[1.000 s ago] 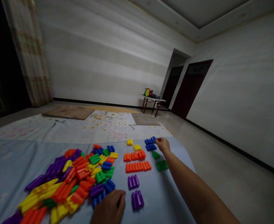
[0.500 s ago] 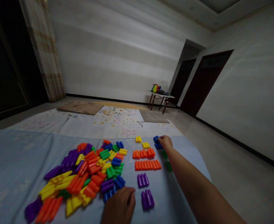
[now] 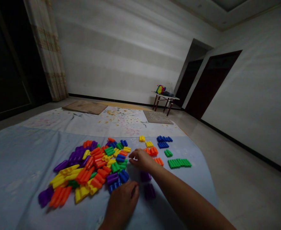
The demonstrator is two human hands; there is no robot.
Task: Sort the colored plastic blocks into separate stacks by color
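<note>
Currently, right hand (image 3: 140, 158) at right edge of mixed plastic block pile (image 3: 99, 162), fingers parted, nothing visibly gripped. Left hand (image 3: 123, 199) loosely curled just beside the pile's near blue blocks (image 3: 124, 176); can't tell if it's holding anything. Pile lies on light blue cloth (image 3: 190, 188); green row (image 3: 179, 163) well right of it, orange rows (image 3: 152, 151) partly hidden behind right hand and forearm.

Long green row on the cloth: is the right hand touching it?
Apart. The head view shows the right hand well to the left of the long green row, with orange pieces and bare blue cloth between.
</note>
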